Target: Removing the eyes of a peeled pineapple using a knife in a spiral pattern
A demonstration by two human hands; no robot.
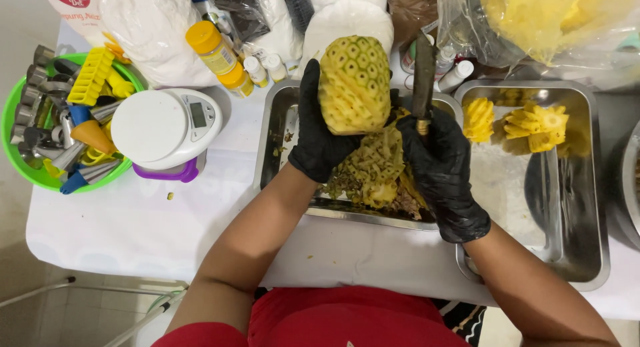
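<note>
**A:** Which step is this, would you say?

**B:** Eye removal, I judge. The left hand (319, 130), in a black glove, has its fingers wrapped around the side of a peeled pineapple (354, 84), holding it upright at the upper centre of the frame, above the steel tray (275, 137) heaped with peel scraps (373, 174). Spiral grooves already run across the fruit's face.

**A:** And the other hand?

**B:** The right hand (441, 167), also gloved, is closed in a fist around the handle of a knife (423, 77); the blade points up, just beside the pineapple's right flank, seemingly not touching it.

**A:** What does the next move call for?

**B:** Probably bringing the blade in at a slant along the next row of eyes, while the left hand turns the fruit and keeps its fingers out of the cut's path. The flesh looks wet, so a firm grip matters.

**A:** Anything nearby?

**B:** A second tray (580, 187) at right holds cut pineapple pieces (533, 124); a white kitchen scale (163, 127) and a green bowl (17, 164) of small moulds sit at left.
</note>
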